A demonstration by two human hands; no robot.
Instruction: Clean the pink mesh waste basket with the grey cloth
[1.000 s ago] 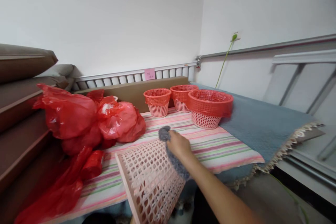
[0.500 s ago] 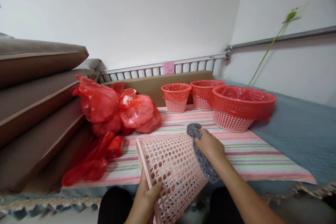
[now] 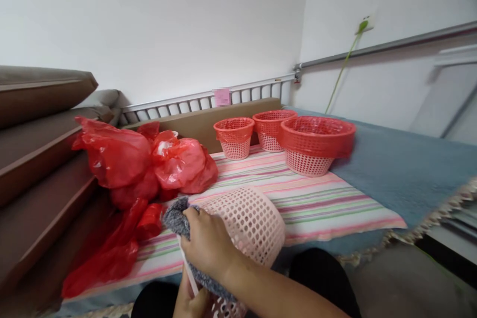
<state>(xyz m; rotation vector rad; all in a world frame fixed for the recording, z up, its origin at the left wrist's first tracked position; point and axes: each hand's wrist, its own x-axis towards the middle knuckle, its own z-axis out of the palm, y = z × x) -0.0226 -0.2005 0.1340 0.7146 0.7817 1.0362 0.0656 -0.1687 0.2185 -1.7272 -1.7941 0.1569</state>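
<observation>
A pink plastic basket (image 3: pixel 257 218) with a perforated wall lies tilted on its side in front of me, its rim toward the left. Low on that rim, my left hand (image 3: pixel 192 300) grips the edge, partly hidden by the right arm. My right hand (image 3: pixel 208 238) is closed on a grey fuzzy cloth (image 3: pixel 177 216) and presses it against the rim's upper part. The cloth's loose end hangs down along the basket below my right wrist.
Three baskets lined with red bags, including a large one (image 3: pixel 311 164), stand on the striped cloth (image 3: pixel 320 203). Filled red plastic bags (image 3: pixel 179 166) and a red roll (image 3: pixel 149 221) lie left, beside stacked brown cushions (image 3: pixel 40 169). A radiator (image 3: pixel 194 104) runs behind.
My right hand has moved the grey cloth left, from the basket's base end to its rim. The basket has turned a little, and the view has shifted right.
</observation>
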